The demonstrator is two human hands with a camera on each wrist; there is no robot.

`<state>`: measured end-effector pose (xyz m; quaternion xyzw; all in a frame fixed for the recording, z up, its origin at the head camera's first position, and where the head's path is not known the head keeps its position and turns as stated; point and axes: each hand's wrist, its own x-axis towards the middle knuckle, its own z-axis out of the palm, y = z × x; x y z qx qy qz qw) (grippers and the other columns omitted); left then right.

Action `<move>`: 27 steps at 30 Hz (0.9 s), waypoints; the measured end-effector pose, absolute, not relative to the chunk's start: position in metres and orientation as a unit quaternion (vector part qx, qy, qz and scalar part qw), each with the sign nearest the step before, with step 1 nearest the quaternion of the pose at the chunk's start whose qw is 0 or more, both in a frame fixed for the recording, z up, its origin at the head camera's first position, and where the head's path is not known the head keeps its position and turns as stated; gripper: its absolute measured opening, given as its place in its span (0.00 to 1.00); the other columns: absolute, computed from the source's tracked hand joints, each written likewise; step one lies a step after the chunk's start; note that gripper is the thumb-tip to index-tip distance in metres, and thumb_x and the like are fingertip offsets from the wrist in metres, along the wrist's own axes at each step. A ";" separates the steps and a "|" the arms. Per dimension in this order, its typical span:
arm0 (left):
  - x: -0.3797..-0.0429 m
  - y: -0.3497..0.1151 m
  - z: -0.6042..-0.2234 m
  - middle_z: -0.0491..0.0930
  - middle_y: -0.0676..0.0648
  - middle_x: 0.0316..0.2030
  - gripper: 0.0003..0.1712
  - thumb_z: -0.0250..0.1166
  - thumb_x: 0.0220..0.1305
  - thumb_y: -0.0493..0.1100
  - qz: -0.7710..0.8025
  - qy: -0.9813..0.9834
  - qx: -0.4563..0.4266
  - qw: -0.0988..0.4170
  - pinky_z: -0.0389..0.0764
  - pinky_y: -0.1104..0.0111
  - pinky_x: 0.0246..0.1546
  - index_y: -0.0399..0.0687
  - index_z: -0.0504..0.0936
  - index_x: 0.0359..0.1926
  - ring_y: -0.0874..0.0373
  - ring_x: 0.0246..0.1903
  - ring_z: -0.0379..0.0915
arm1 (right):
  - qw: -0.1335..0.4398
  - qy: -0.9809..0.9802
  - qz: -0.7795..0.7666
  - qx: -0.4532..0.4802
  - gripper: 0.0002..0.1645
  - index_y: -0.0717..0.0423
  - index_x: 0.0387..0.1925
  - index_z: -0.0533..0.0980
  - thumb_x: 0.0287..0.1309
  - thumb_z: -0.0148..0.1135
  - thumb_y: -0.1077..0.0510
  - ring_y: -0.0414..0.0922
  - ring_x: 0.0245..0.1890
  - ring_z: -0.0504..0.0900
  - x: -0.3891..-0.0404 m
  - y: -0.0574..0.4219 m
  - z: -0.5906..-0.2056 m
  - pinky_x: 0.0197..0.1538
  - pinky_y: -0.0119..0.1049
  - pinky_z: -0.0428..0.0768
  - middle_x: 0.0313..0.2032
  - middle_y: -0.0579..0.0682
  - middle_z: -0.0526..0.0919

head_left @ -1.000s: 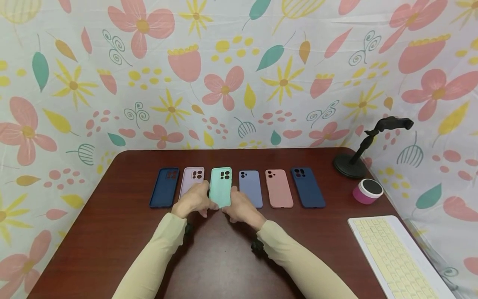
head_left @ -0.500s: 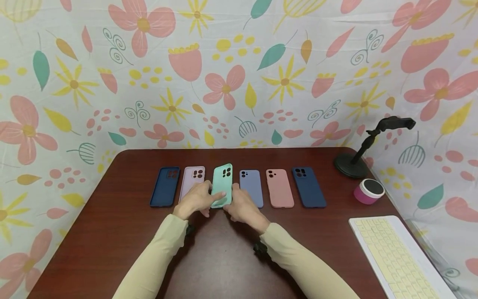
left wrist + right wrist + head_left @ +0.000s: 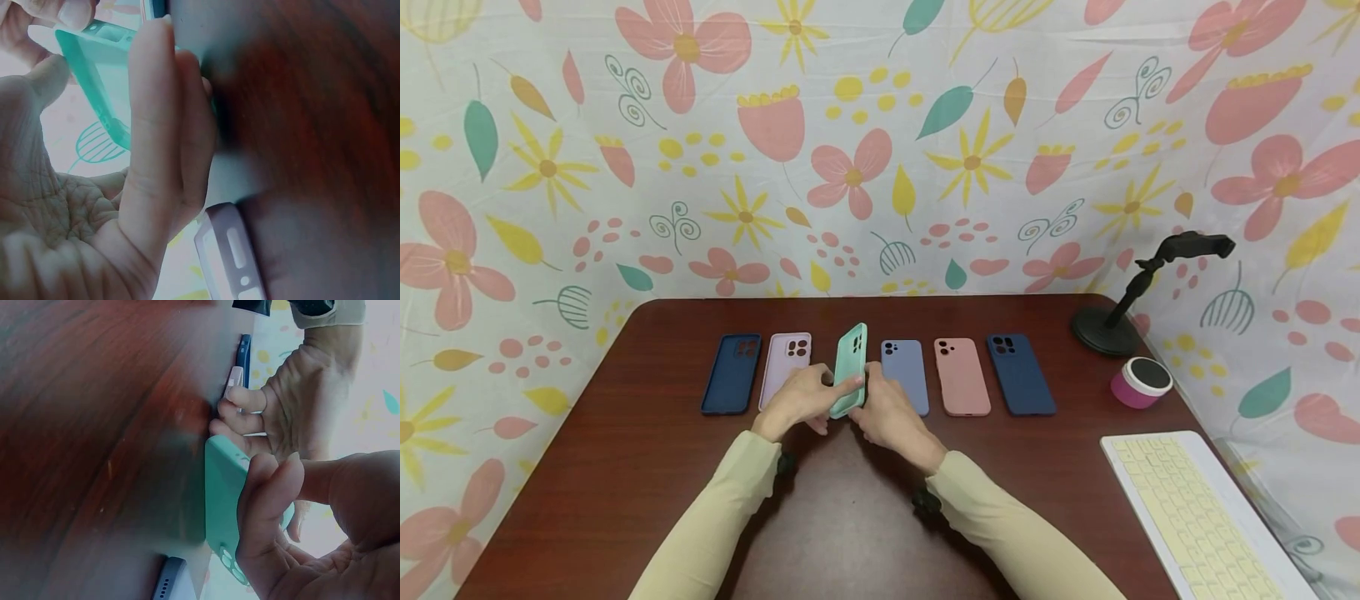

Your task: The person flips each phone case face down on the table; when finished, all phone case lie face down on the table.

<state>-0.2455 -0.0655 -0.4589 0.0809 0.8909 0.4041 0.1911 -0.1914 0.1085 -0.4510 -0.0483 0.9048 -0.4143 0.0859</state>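
A mint green phone case (image 3: 848, 360) stands tilted up on its long side, its camera cutouts at the far end. My left hand (image 3: 801, 397) holds its near left side, thumb across the face. At the near right side, my right hand (image 3: 891, 414) pinches the same case. In the left wrist view the hollow inside of the case (image 3: 103, 69) faces me, partly covered by my fingers. From the right wrist, its back (image 3: 224, 494) shows, with the lower edge right at the tabletop. Left of it lie a lilac case (image 3: 786, 354) and a navy case (image 3: 731, 375).
To the right lie a periwinkle case (image 3: 906, 377), a pink case (image 3: 962, 377) and a dark blue case (image 3: 1021, 375). A black stand (image 3: 1105, 332), a pink-and-white jar (image 3: 1138, 385) and a keyboard (image 3: 1195, 508) line the right side of the brown table (image 3: 587, 467).
The mint case lay flat between my hands; its left side has risen and it now leans steeply to the right. My left thumb has moved right with it. The other cases stay put.
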 end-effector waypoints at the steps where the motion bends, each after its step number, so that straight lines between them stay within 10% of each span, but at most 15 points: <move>1: -0.246 -0.065 -0.459 0.87 0.40 0.30 0.43 0.68 0.70 0.73 0.409 0.888 0.080 0.194 0.91 0.61 0.25 0.36 0.81 0.58 0.54 0.18 0.87 | 0.080 0.906 -0.413 -0.056 0.45 0.67 0.80 0.55 0.72 0.69 0.64 0.44 0.15 0.81 -0.195 0.110 -0.459 0.19 0.33 0.76 0.22 0.52 0.84; 27: -0.248 -0.075 -0.465 0.90 0.38 0.32 0.44 0.68 0.74 0.65 0.534 0.793 0.066 0.287 0.94 0.60 0.33 0.29 0.75 0.69 0.56 0.23 0.88 | 0.063 0.904 -0.416 -0.078 0.45 0.68 0.80 0.57 0.70 0.69 0.67 0.41 0.16 0.83 -0.185 0.103 -0.453 0.23 0.33 0.80 0.24 0.50 0.84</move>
